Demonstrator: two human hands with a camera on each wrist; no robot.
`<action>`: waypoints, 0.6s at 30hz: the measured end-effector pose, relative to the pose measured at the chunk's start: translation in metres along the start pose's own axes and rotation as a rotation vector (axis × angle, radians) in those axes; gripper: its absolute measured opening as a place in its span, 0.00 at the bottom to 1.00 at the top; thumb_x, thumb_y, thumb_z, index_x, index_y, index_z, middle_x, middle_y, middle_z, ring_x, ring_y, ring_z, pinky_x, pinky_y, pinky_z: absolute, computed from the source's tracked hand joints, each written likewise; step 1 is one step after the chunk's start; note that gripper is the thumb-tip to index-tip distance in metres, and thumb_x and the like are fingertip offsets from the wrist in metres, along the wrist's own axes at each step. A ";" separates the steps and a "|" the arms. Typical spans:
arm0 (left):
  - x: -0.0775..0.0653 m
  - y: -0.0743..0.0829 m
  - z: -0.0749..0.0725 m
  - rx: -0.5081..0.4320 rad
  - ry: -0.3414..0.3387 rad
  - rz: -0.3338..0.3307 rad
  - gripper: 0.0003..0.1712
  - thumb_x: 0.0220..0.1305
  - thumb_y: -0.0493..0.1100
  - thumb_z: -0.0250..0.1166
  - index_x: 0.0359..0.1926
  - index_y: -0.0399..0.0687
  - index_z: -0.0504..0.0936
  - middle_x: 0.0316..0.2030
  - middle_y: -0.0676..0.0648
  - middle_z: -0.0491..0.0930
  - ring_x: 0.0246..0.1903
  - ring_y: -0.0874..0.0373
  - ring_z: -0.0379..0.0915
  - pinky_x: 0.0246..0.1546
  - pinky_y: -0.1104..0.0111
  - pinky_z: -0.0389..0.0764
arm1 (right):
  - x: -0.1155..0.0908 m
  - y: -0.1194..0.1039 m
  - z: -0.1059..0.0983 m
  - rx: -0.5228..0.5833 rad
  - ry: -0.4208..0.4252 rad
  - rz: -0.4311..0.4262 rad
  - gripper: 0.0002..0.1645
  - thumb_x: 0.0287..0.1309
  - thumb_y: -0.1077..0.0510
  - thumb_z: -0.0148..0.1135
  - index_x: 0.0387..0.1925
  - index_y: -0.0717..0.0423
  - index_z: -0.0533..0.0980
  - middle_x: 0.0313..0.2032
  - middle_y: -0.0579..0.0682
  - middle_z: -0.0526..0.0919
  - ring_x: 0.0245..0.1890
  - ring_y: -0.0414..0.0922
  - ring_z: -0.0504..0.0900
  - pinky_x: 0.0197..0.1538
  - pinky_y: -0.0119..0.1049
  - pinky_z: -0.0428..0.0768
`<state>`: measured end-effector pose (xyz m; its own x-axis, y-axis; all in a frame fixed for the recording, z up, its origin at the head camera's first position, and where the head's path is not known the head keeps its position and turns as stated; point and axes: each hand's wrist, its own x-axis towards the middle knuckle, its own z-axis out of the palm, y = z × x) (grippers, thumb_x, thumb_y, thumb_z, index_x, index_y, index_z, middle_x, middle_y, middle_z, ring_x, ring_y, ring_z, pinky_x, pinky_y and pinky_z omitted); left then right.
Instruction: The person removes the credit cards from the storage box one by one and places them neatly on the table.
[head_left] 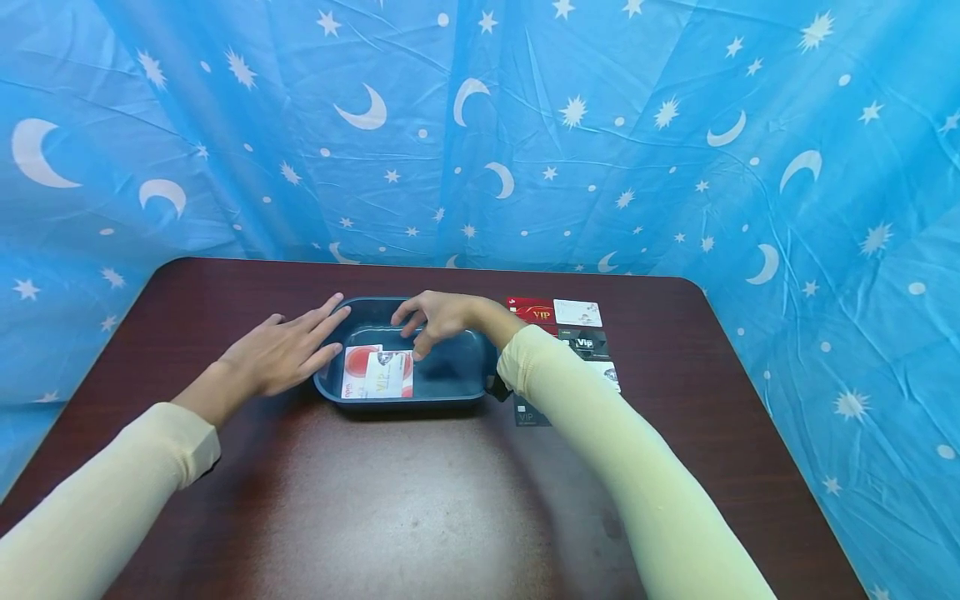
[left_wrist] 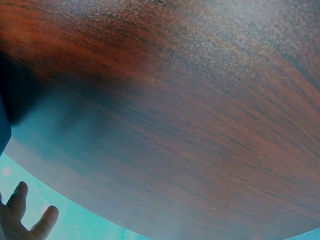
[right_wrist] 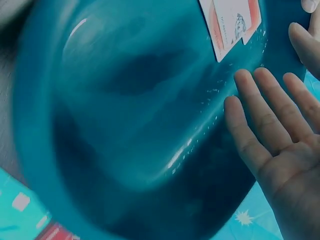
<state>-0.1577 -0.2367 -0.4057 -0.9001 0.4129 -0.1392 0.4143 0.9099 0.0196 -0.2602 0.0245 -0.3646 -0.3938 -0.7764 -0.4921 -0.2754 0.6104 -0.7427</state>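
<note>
A dark blue-green tray point(head_left: 457, 358) lies on the table. In its left part, a white VIP card point(head_left: 384, 382) overlaps a red-and-white card point(head_left: 355, 360). My left hand point(head_left: 281, 354) is at the tray's left rim, fingers spread and fairly straight; whether they touch the rim is unclear. Above the tray's back half hovers my right hand point(head_left: 438, 317), thumb near the cards. The right wrist view shows its fingers point(right_wrist: 267, 120) extended loosely, apart from the cards point(right_wrist: 232, 25), with nothing held. Only a couple of left fingertips point(left_wrist: 45, 222) show in the left wrist view.
Right of the tray, several cards lie in rows, partly hidden by my right forearm: a red VIP card point(head_left: 532, 310), a white card point(head_left: 577, 313), a black VIP card point(head_left: 587, 342) and a dark card point(head_left: 531, 414). A blue star-and-moon curtain point(head_left: 420, 192) hangs behind the brown table point(head_left: 405, 500).
</note>
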 end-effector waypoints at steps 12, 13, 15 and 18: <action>0.000 0.000 0.001 0.012 0.010 0.013 0.41 0.75 0.61 0.46 0.78 0.44 0.51 0.77 0.37 0.47 0.69 0.40 0.62 0.61 0.35 0.65 | 0.018 -0.010 0.009 -0.027 -0.060 0.041 0.37 0.60 0.71 0.63 0.70 0.58 0.65 0.65 0.57 0.74 0.65 0.50 0.72 0.64 0.49 0.73; 0.000 0.000 0.000 0.012 0.010 0.015 0.41 0.75 0.61 0.46 0.78 0.44 0.51 0.77 0.37 0.48 0.69 0.40 0.62 0.61 0.35 0.65 | 0.020 -0.011 0.009 -0.030 -0.067 0.051 0.37 0.60 0.71 0.62 0.70 0.58 0.65 0.65 0.56 0.74 0.65 0.49 0.72 0.64 0.49 0.73; 0.000 -0.001 0.000 0.015 0.009 0.016 0.41 0.75 0.61 0.46 0.78 0.44 0.52 0.77 0.37 0.48 0.68 0.40 0.63 0.61 0.35 0.65 | 0.023 -0.014 0.010 -0.034 -0.078 0.077 0.37 0.60 0.71 0.62 0.70 0.57 0.65 0.65 0.55 0.75 0.65 0.48 0.72 0.65 0.47 0.73; -0.001 -0.001 -0.001 0.015 0.008 0.014 0.40 0.75 0.60 0.46 0.78 0.44 0.52 0.77 0.37 0.48 0.68 0.40 0.63 0.61 0.35 0.65 | 0.028 -0.017 0.011 -0.037 -0.097 0.115 0.36 0.62 0.70 0.62 0.70 0.55 0.65 0.65 0.54 0.75 0.65 0.45 0.72 0.66 0.46 0.71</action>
<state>-0.1576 -0.2380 -0.4052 -0.8953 0.4257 -0.1309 0.4286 0.9035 0.0065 -0.2568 -0.0091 -0.3705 -0.3385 -0.7111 -0.6162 -0.2661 0.7005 -0.6622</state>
